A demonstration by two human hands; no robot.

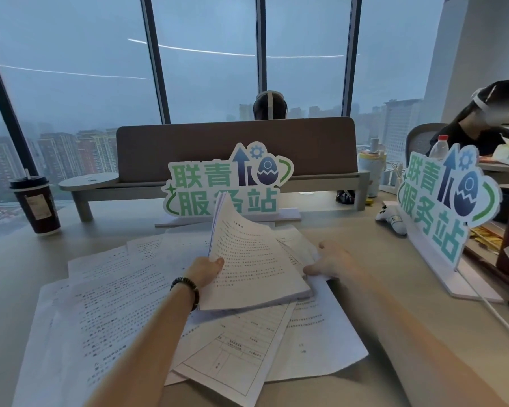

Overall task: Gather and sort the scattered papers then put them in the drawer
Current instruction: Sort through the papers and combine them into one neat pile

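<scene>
left hand [207, 270] grips paper stack [247, 259]; right hand [332, 264] beside it.
</scene>
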